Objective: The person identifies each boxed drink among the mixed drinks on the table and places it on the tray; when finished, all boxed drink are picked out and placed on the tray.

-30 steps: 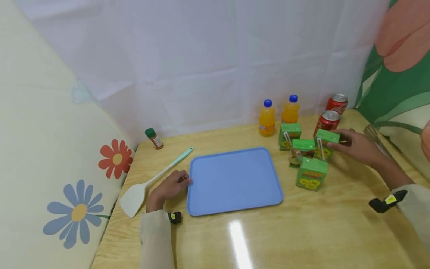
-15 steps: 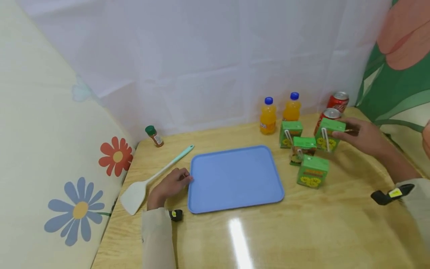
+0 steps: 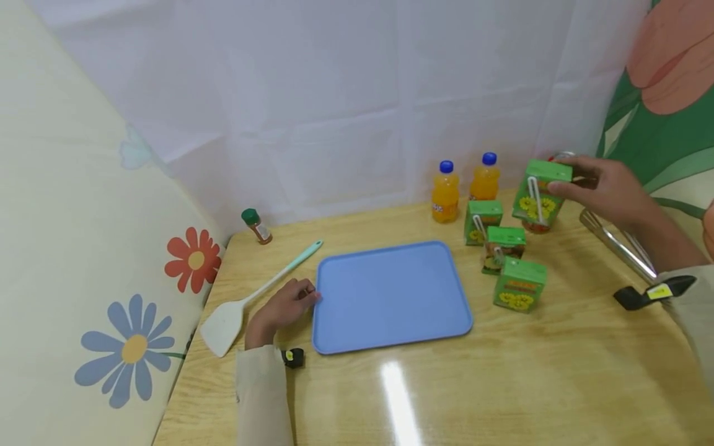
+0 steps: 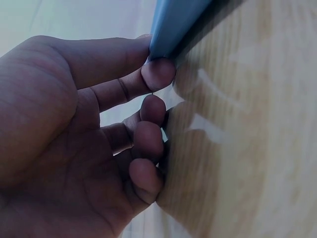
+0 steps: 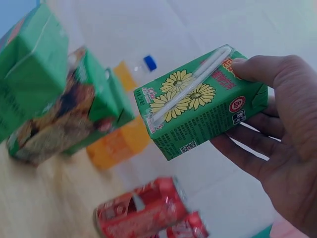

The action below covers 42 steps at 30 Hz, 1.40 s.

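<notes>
My right hand [image 3: 616, 189] grips a green drink carton [image 5: 193, 99] with yellow flowers and a straw on its front. In the head view this carton hangs above the table, in front of the red cans, hiding most of them. The thumb lies on one face, the fingers on the opposite side. At the tray's left edge, my left hand [image 3: 286, 305] pinches the rim of the blue tray [image 3: 393, 297]. Its thumb and forefinger meet the rim [image 4: 173, 29] in the left wrist view; the other fingers curl below. Near the tray's right side stand three more green cartons [image 3: 520, 285].
Two orange drink bottles [image 3: 445, 193] stand behind the cartons. Red cans [image 5: 141, 208] appear in the right wrist view. A metal whisk [image 3: 616, 244] lies under the right forearm. Left of the tray are a white spatula [image 3: 223, 327] and a green-capped spice jar [image 3: 258, 227].
My right hand has lifted the drink carton off the table and up, so it now covers the red cans. The left hand stays at the tray's edge.
</notes>
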Each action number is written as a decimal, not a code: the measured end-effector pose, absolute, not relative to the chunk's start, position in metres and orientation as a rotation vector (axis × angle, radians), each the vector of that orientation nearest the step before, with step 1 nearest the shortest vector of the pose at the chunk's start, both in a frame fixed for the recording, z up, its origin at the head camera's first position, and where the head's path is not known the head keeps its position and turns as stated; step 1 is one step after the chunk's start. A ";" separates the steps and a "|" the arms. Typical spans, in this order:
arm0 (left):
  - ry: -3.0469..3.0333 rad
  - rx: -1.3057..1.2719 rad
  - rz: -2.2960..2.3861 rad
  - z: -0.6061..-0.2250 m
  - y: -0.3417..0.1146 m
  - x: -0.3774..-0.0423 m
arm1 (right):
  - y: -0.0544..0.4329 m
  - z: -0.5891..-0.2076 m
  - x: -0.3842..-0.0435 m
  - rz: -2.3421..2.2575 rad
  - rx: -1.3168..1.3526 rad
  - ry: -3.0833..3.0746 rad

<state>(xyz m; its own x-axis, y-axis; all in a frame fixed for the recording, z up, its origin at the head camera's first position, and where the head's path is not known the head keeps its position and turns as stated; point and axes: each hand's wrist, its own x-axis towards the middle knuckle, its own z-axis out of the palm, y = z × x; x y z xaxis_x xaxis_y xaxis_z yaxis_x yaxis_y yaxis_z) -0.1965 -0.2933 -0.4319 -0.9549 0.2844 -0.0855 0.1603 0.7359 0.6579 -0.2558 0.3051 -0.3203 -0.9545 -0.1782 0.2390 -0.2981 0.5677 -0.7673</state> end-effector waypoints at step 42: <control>2.757 0.410 1.034 -0.426 -0.293 -0.193 | 0.071 -0.333 -0.288 1.361 1.207 -2.626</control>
